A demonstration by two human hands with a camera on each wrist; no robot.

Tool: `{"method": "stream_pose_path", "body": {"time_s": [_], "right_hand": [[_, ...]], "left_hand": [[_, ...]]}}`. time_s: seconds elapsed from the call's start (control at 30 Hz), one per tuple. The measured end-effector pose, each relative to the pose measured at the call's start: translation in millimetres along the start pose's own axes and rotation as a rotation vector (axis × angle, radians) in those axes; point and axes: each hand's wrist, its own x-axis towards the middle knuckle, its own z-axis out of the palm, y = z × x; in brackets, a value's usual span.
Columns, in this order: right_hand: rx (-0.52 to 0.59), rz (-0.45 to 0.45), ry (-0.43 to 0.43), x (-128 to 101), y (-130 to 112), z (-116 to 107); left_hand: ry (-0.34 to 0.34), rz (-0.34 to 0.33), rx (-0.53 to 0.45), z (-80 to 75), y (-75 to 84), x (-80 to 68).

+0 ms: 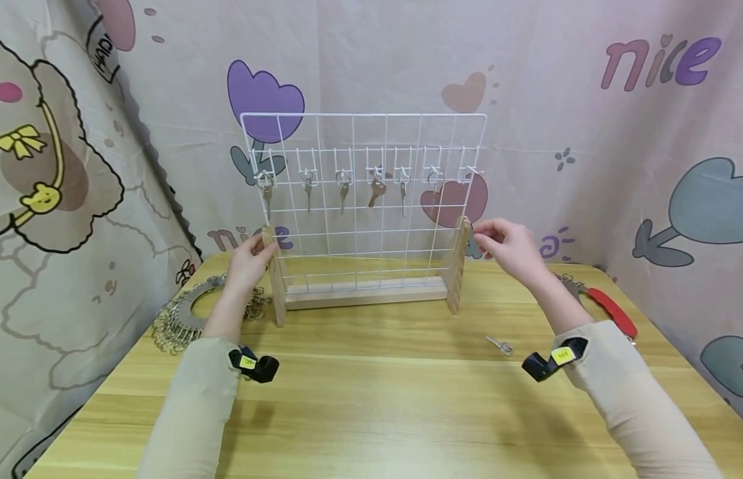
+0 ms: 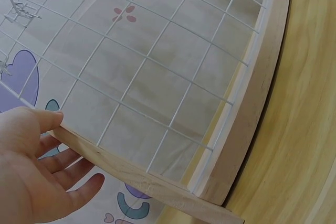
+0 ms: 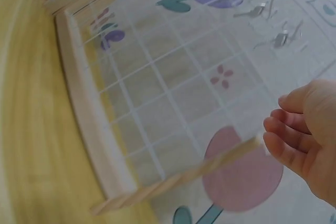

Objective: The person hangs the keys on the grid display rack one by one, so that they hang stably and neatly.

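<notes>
A white wire grid rack (image 1: 353, 233) stands upright on a wooden base, with a wooden post at each side. Several keys (image 1: 377, 189) hang in a row from hooks on the grid. My left hand (image 1: 249, 261) pinches the top of the left wooden post (image 2: 131, 174), thumb on the near side and fingers behind. Just beside the top of the right wooden post (image 1: 459, 273) is my right hand (image 1: 511, 249). In the right wrist view its fingers (image 3: 286, 148) are loosely bent, and I see nothing held between them. One loose key (image 1: 499, 346) lies on the table in front, toward the right.
A flat grey metal ring (image 1: 182, 311) with many small wire loops lies on the left of the table (image 1: 371, 412). A red-handled item (image 1: 612, 313) lies at the right, partly behind my forearm. Printed cloth hangs behind and at both sides.
</notes>
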Motion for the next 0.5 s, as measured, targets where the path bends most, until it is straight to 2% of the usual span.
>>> {"method": "stream_pose_path", "body": {"time_s": [0.3,0.5], "right_hand": [[-0.047,0.091,-0.088,-39.8,39.6,-0.1],[-0.03,0.14,-0.192,-65.4,62.7,0.5]], "left_hand": [[-0.006,-0.005,-0.007,0.1,-0.7,-0.5],[-0.007,-0.008,-0.01,-0.4,1.4,-1.5]]}}
